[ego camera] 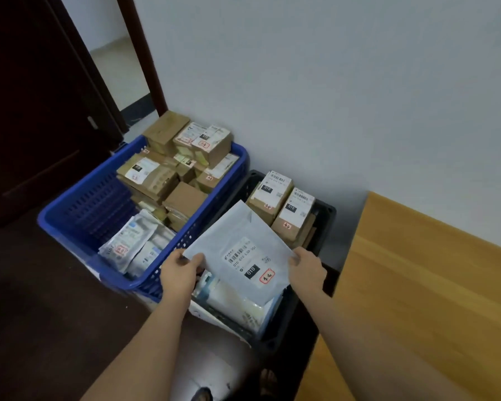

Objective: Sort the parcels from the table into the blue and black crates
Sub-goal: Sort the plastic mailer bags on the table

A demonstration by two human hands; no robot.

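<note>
both hands hold one flat grey mailer bag (239, 250) near the middle of the frame: the left hand (180, 274) has a pinching grip on its lower left corner, thumb on top, and the right hand (307, 269) pinches its right edge. the bag is tilted and sits over the black crate (326, 218), label up, with a barcode, a black "010" tag and a red-framed sticker. under it, in the lower part of the black crate, lie more soft packets (235, 308); at the crate's far end, right of centre, stand two brown boxes (281, 204) with white labels. just left of it, touching, is the blue crate (78, 209), piled with cardboard boxes (174, 166) at the back and white soft packets (133, 244) at the front. a wooden desk (434, 285) fills the lower right of the frame. a dark door (26, 96) stands at upper left.
</note>
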